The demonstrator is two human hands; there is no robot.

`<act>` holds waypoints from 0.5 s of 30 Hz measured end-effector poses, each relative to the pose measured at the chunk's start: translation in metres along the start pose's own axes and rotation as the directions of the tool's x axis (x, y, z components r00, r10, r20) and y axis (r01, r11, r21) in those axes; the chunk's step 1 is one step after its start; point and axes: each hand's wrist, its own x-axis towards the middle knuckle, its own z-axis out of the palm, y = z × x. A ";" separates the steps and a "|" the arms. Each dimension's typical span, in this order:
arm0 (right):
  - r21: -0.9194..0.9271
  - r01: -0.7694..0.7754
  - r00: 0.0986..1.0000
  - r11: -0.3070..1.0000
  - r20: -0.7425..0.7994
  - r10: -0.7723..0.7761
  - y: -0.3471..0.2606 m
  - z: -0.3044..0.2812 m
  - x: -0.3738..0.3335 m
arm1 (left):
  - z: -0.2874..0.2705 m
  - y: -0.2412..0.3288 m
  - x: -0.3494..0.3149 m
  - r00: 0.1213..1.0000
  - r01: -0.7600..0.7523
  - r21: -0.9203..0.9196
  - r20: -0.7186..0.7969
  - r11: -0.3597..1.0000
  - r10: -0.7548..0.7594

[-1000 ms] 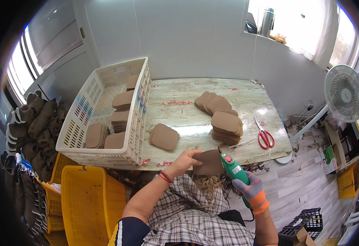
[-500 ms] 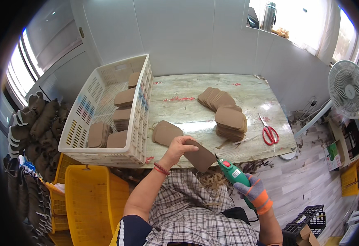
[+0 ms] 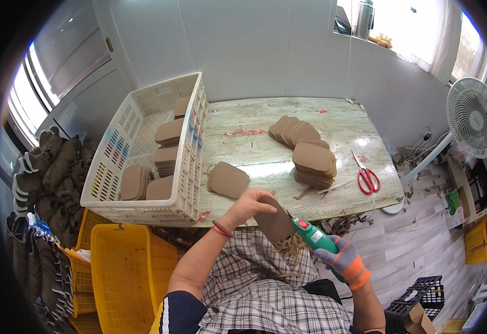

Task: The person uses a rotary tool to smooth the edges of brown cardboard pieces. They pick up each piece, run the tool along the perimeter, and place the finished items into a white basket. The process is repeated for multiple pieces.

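My bare left hand [image 3: 253, 205] pinches a flat brown piece with rounded corners [image 3: 277, 221] between thumb and fingers, over my lap at the table's front edge. In my right hand [image 3: 342, 259], gloved in grey and orange, lies a green handheld power tool [image 3: 317, 238] with a red button. Its narrow dark tip is at the piece's right edge; whether it touches I cannot tell. Pale trimmings [image 3: 290, 245] lie below the piece on the checked apron [image 3: 254, 278]. Beyond my left hand rests a small pile of brown pieces [image 3: 228, 180].
On the table [image 3: 243, 111] stand a taller brown stack [image 3: 314, 161], a fanned stack [image 3: 294, 131] and red-handled scissors [image 3: 368, 181]. A white crate [image 3: 187, 209] at left holds several stacks. Yellow crates [image 3: 118, 267] stand below it, and a fan [image 3: 473, 118] at right.
My left hand has turned the brown piece to a steeper angle and moved it slightly right. The tool's tip has shifted a little down and left along its edge.
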 end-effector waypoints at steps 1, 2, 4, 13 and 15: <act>-0.005 0.005 1.000 1.000 -0.004 -0.005 0.000 0.001 0.000 | 0.001 -0.001 0.000 1.000 -0.002 0.009 0.012 1.000 0.002; -0.010 0.009 1.000 1.000 -0.008 -0.009 0.000 0.002 0.000 | 0.002 -0.003 0.001 1.000 -0.005 0.018 0.024 1.000 0.004; -0.027 0.016 1.000 1.000 -0.018 -0.016 0.001 0.002 0.000 | 0.005 -0.005 0.001 0.999 0.004 0.027 0.049 1.000 -0.006; -0.073 0.019 0.999 0.997 -0.033 -0.022 -0.002 0.005 0.004 | 0.024 0.002 0.000 0.978 0.082 0.182 0.175 0.980 -0.114; -0.073 0.029 0.999 0.997 -0.014 -0.030 -0.001 0.006 0.009 | 0.026 -0.004 0.002 0.970 0.051 0.155 0.229 0.987 -0.086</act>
